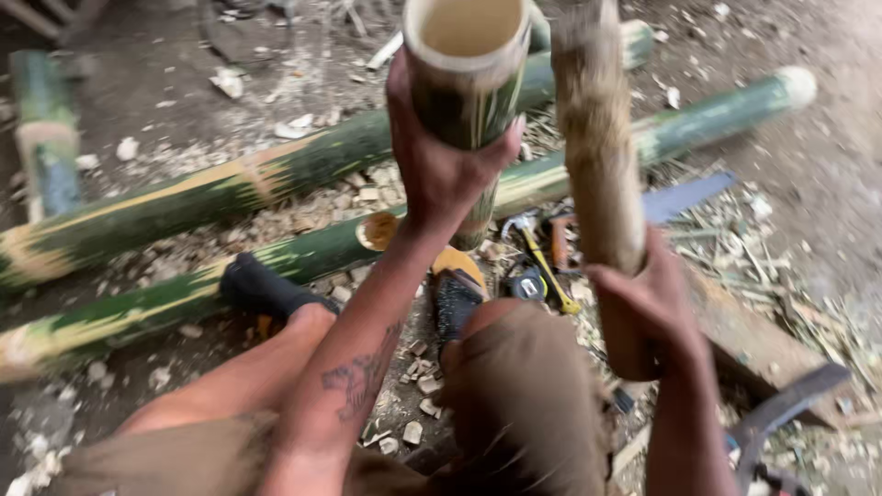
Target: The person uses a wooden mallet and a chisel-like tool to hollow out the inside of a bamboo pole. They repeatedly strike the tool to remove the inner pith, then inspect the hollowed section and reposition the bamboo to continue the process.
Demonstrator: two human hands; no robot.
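My left hand (439, 161) grips a short, hollow green bamboo section (467, 64) standing upright, its open pale end facing up at me. My right hand (648, 303) holds a thick brown wooden club (597, 156) by its lower end, raised upright just right of the bamboo; the club is motion-blurred. The bamboo's foot rests on the ground between my knees, by my black-and-yellow shoe (457, 289).
Long green bamboo poles (211, 193) lie across the dirt floor among wood chips. A hammer with a yellow handle (542, 257), a tape measure (528, 287) and a saw blade (684, 196) lie behind the club. A curved dark blade (781, 404) sits lower right.
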